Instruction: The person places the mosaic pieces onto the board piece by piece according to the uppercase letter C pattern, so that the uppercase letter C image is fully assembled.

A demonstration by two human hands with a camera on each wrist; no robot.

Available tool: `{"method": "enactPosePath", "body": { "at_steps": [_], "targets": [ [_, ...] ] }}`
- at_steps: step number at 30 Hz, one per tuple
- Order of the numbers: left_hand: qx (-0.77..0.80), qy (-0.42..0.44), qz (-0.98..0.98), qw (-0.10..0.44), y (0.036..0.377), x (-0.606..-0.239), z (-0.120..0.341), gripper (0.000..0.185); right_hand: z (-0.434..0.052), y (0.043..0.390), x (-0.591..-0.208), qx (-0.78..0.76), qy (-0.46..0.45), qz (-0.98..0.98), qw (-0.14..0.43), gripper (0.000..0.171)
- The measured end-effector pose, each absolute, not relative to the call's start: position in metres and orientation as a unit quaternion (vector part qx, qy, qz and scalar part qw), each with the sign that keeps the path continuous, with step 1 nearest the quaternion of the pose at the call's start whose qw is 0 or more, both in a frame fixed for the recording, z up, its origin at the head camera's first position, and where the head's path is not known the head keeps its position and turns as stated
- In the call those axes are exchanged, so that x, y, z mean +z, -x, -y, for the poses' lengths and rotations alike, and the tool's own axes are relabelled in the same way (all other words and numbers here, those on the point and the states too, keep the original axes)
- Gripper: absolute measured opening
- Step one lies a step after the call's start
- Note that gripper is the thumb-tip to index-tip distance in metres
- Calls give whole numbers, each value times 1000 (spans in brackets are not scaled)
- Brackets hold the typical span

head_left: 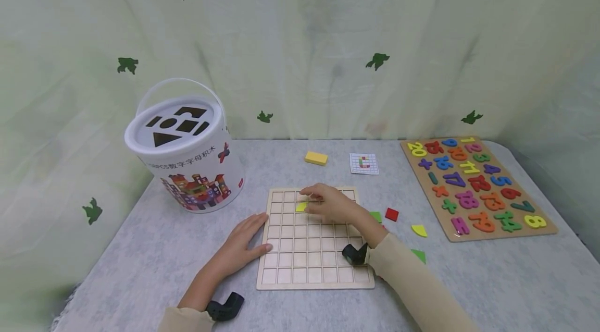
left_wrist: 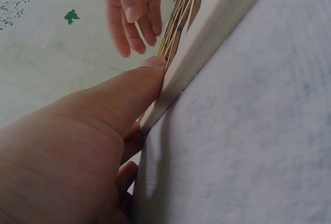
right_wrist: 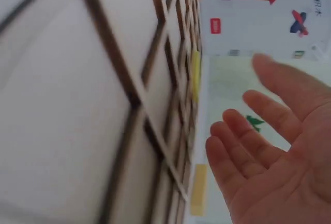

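A wooden grid board (head_left: 286, 273) lies on the table with a yellow tile (head_left: 301, 207) in one of its upper cells. My left hand (head_left: 241, 243) rests at the board's left edge, thumb and fingertips touching the rim, fingers extended. In the left wrist view the thumb (left_wrist: 129, 92) presses on the side of the board (left_wrist: 181, 74). Over the upper part of the board hovers my right hand (head_left: 333, 204), close beside the yellow tile. The right wrist view shows that hand (right_wrist: 279, 151) with fingers loosely spread and nothing in them.
Right of the board lie a red tile (head_left: 391, 214), a yellow quarter-round tile (head_left: 419, 230) and green tiles (head_left: 419, 255), partly hidden by the right arm. Behind are a yellow block (head_left: 316, 158) and pattern card (head_left: 364, 164). A white bucket (head_left: 187, 165) stands left; a number puzzle (head_left: 483, 188) lies right.
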State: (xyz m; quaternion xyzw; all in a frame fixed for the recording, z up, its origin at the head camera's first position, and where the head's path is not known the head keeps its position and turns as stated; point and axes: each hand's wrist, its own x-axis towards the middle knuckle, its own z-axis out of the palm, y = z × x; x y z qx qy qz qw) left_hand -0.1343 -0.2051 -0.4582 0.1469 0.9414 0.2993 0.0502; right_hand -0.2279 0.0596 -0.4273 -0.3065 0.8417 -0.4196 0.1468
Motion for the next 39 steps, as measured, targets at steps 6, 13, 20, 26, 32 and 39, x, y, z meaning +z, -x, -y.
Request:
{"method": "enactPosePath", "body": {
  "at_steps": [6, 13, 20, 26, 32, 39],
  "targets": [
    [300, -149, -941, 48, 133, -459, 206, 77, -84, 217, -404, -435, 303, -843, 91, 54],
    [299, -148, -942, 46, 134, -459, 206, 78, -126, 201, -392, -394, 262, -881, 3, 57],
    [298, -145, -942, 52, 135, -460, 206, 78, -171, 190, -408, -382, 224, -897, -25, 57],
    [299, -149, -941, 51, 135, -461, 207, 78, -198, 184, -432, -381, 179, -907, -2, 57],
    [302, -151, -940, 48, 135, -460, 207, 78, -209, 181, -448, -373, 137, -917, 28, 54],
    [300, -150, -941, 49, 134, -459, 207, 79, -215, 183, -455, -333, 138, -932, 18, 39]
  ]
}}
